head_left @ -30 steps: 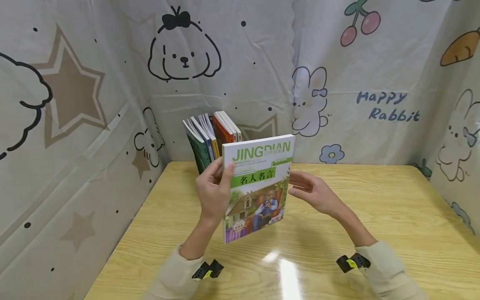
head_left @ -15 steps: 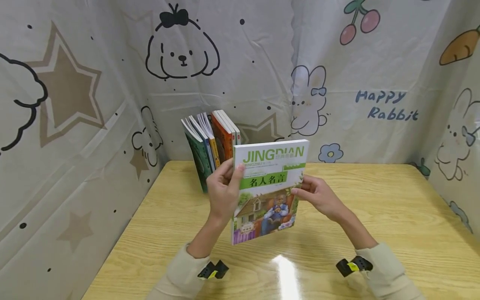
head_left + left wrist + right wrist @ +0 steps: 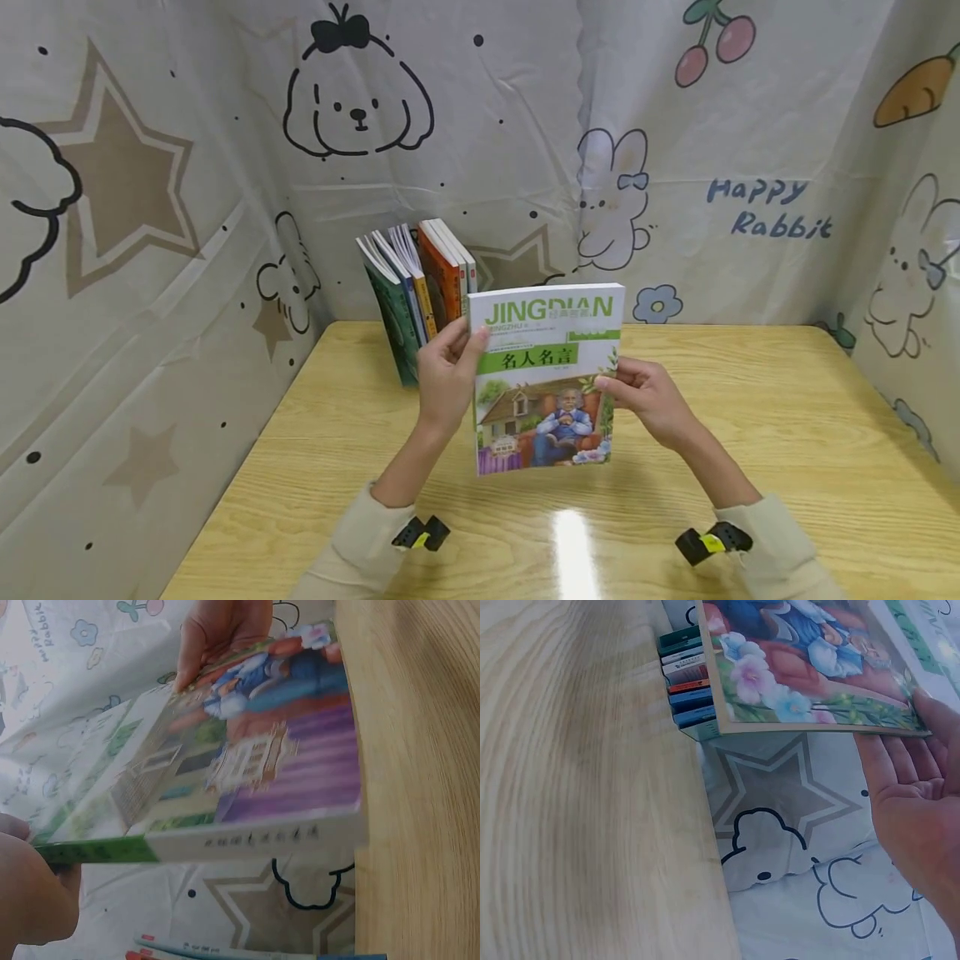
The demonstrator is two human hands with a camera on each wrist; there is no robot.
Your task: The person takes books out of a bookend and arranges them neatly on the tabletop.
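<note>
A paperback book [image 3: 547, 379] is held upright above the table, its front cover turned to the head camera. Green lettering reads JINGDIAN at the top, and a seated figure by a house is pictured below. My left hand [image 3: 444, 375] grips the upper part of its spine side, thumb on the cover and fingers behind. On the opposite edge my right hand [image 3: 654, 402] pinches the book at mid-height, thumb in front. The right wrist view shows the fingers of that hand [image 3: 922, 780] behind the cover. In the left wrist view the book's white and green spine [image 3: 247, 838] shows.
Behind the held book, at the back left of the wooden table [image 3: 337, 467], stands a row of several books, with a green book [image 3: 393, 321] at its left end and an orange one [image 3: 441, 271] further right. A printed curtain [image 3: 517, 108] hangs along the back and sides.
The book has shifted right and turned to face the head camera more squarely. My right hand, earlier beside its edge with fingers apart, now pinches that edge. My left hand has kept its grip.
</note>
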